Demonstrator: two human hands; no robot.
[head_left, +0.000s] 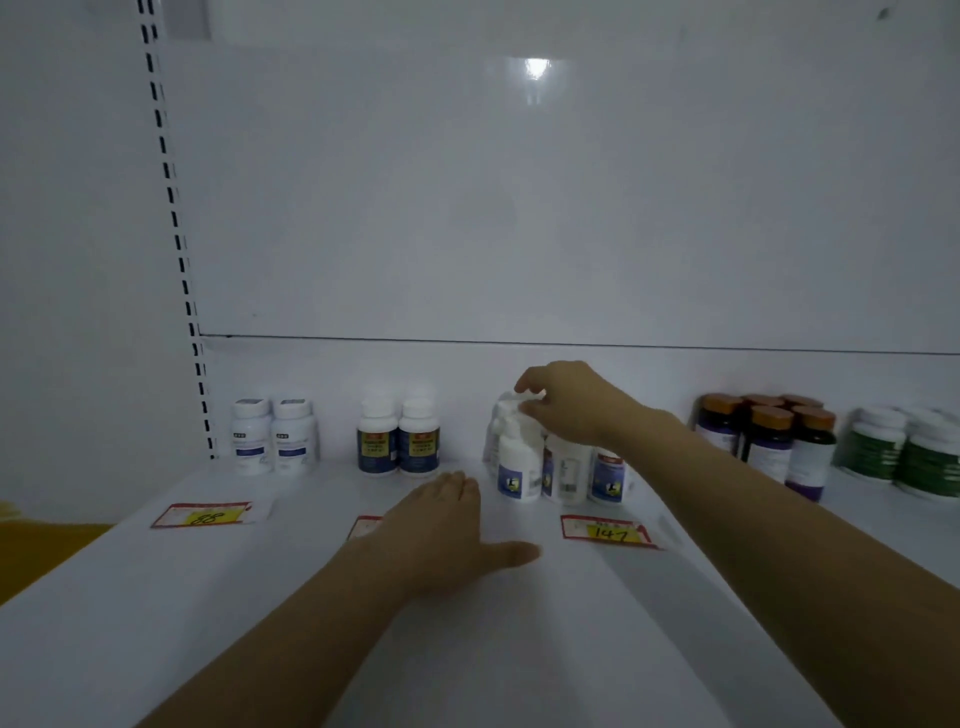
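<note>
**Head view: right hand pinches a white bottle by its cap**

The right hand (576, 408) reaches over a cluster of bottles. Its fingertips (527, 383) curl down and pinch the cap of a white bottle (505, 415), which stands directly beneath them at the cluster's rear left. Blur hides whether it is lifted off the shelf (519, 649). The left hand (452, 535) lies flat on the shelf, fingers straight and together, thumb spread toward the right.

Just in front of the pinching fingers, three blue-labelled bottles (519, 467) crowd the gripped one. Beyond the left fingertips stands a pair of navy-and-yellow bottles (397, 441), and further left two pale-labelled bottles (272, 436). Right of the right wrist stand orange-capped dark bottles (763, 436) and green bottles (904, 452). Their print is too blurred to read.

The left price tag (210, 516) reads "88" in handwriting and the right price tag (608, 531) reads "147". The middle price tag (363, 526) lies partly under the left hand.
</note>
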